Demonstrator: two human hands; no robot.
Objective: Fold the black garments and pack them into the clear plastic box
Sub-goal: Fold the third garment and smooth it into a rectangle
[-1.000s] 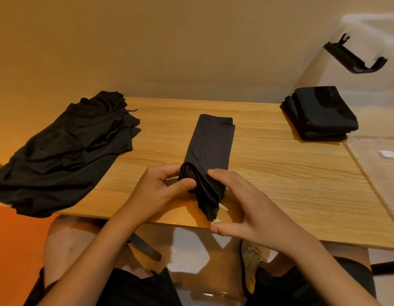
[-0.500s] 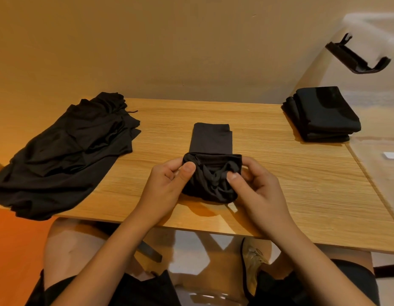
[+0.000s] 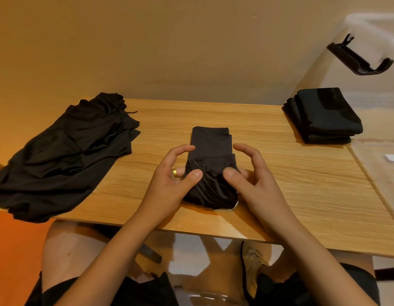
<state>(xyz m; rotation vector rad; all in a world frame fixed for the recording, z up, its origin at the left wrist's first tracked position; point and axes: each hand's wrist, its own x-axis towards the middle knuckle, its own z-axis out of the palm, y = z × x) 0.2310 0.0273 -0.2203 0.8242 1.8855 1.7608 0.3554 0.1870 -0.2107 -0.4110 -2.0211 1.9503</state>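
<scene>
From the head camera, the half-folded black garment (image 3: 210, 151) lies in the middle of the table (image 3: 291, 177), its near end pinched in the grip of left hand (image 3: 169, 182) and right hand (image 3: 258, 184), while a folded stack (image 3: 324, 115) sits inside the clear plastic box (image 3: 381, 102).

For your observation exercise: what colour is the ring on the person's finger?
Gold. The ring shows best in the head view, on the left hand.
</scene>
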